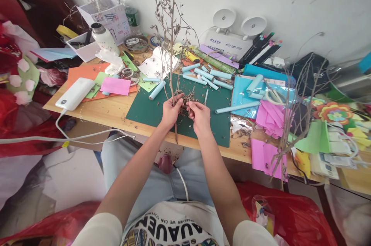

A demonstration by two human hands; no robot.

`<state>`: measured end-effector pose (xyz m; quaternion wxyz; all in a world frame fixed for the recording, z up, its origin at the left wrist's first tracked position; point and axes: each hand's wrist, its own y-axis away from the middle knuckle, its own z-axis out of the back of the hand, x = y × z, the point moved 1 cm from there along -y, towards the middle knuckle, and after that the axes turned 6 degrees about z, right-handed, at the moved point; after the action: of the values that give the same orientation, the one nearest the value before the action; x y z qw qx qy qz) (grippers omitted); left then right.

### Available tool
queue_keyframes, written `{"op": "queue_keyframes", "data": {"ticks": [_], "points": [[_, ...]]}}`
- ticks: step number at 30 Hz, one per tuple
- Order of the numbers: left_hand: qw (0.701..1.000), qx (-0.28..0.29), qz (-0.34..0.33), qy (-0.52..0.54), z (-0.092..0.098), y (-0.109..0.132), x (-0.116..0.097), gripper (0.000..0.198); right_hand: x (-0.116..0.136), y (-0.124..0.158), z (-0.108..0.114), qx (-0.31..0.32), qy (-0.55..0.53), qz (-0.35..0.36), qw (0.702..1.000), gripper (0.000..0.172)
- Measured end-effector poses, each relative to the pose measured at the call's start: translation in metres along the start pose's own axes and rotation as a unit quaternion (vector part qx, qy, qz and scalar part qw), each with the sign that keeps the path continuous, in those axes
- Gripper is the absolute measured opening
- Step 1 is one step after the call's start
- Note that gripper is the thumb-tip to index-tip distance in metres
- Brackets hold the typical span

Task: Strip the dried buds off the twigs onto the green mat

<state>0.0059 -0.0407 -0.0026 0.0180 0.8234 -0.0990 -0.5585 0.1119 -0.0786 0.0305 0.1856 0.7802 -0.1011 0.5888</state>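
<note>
My left hand is closed around the stem of a tall dried branch, which stands nearly upright over the green cutting mat. Beside it, my right hand has its thumb and fingers pinched together at a clump of dry twigs; what lies between the fingertips is too small to make out. Pale blue paper rolls lie across the back and left of the mat. Brown bits are scattered over mat and wood.
At the left are a white power bank, pink notes and a bottle. A white router stands behind. At the right are scissors, pink paper and more dry branches.
</note>
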Motion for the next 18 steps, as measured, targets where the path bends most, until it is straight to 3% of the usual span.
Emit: {"op": "queue_keyframes", "data": {"ticks": [5,11,18], "points": [[0.999,-0.027,-0.012,-0.012,0.001,-0.001,0.001,0.037,0.0,0.009,0.005,0.028,0.06,0.01,0.998,0.02],[0.999,-0.03,-0.01,0.006,-0.002,-0.001,-0.002,0.047,-0.007,0.018,0.014,0.079,0.157,0.044,0.983,0.021],[0.999,-0.033,-0.019,-0.005,0.0,-0.002,0.001,0.033,-0.008,0.02,0.019,0.086,0.217,0.072,0.97,0.025]]}}
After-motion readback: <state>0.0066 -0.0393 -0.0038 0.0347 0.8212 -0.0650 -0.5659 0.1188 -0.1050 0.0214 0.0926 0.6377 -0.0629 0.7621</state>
